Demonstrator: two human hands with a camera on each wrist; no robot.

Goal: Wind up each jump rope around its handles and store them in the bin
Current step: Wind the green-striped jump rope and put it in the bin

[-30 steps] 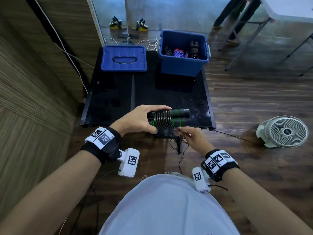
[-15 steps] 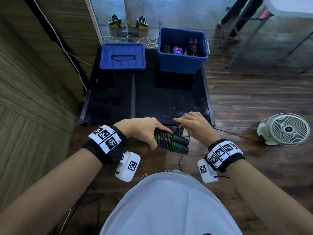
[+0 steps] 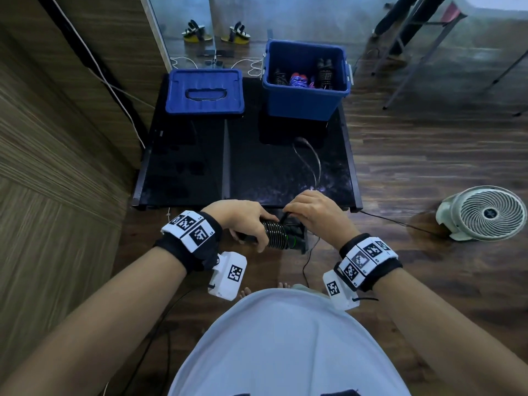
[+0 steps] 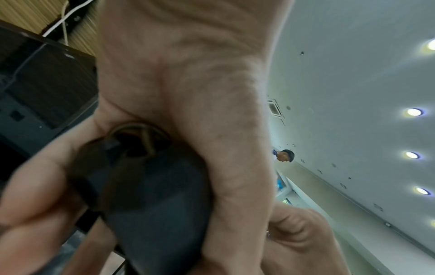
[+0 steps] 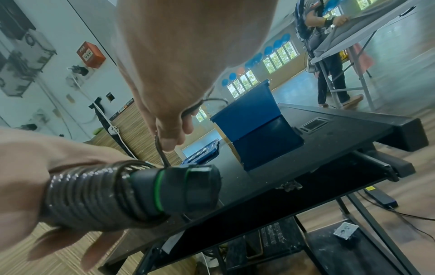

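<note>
A black jump rope with green-ringed handles [image 3: 278, 234] [image 5: 146, 191] has its cord coiled tightly round both handles. My left hand [image 3: 245, 224] [image 4: 188, 130] grips the coiled end of the bundle, just in front of the black table's near edge [image 3: 243, 205]. My right hand [image 3: 310, 210] [image 5: 174, 119] pinches the loose cord [image 5: 161, 150] right above the handles. A slack loop of that cord [image 3: 310, 160] lies on the table behind it. The open blue bin [image 3: 305, 90] stands at the table's far right and holds several wound ropes.
The blue bin lid [image 3: 204, 91] lies at the table's far left. A white floor fan [image 3: 485, 214] stands on the wooden floor to the right. A wood-panelled wall [image 3: 57, 138] runs close along the left. Folding-table legs [image 3: 405, 61] and a person's legs show at the far right.
The bundle has come down from above the table to just in front of its near edge. My right hand has moved from under the handles to above them, pinching the cord.
</note>
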